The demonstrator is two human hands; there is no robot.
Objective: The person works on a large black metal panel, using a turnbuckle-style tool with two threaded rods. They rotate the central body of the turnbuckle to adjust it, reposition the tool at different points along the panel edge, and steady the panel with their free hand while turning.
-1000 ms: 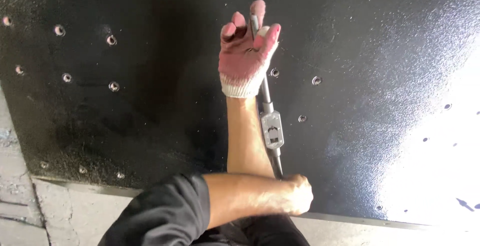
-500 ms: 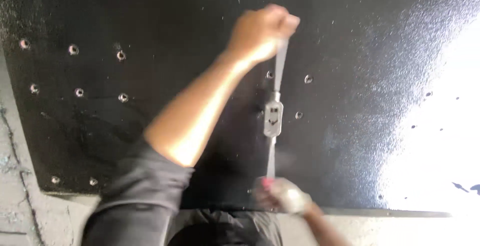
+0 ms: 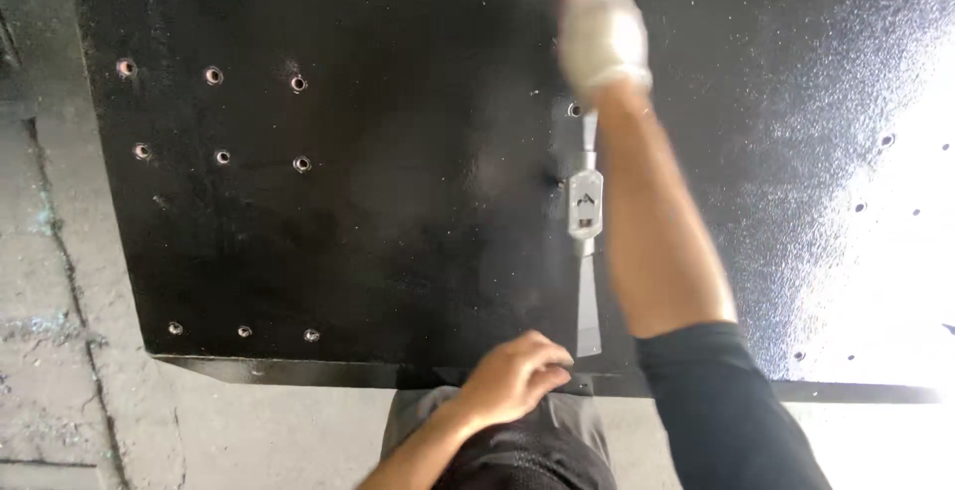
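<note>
Closest in, at the bottom, is a bit of the person's dark cloth clothing, cut off by the edge. Just above it is the bare left hand, with its fingers curled in. It sits at the near edge of the big flat black metal plate, just beside the near tip of the long thin grey metal turning tool with a square block in its middle. I cannot tell if the fingers touch that tip or grip it. The tool lies in a line from near to far over the plate, and its middle block sits right over one spot on the plate. The right arm in a black sleeve reaches along beside the tool. At the far end is the right hand in a white glove with pink tips. It covers the far tip of the tool, but it is blurry, so I cannot tell if it is clenched around it. To turn a tool like this well, I think both hands should push the same amount, one on each end, so the middle stays straight and does not lean. Small round holes dot the plate farther left. A grey cracked concrete floor runs beside it. What sits under the block is hidden. Bright white glare washes out the right side.
</note>
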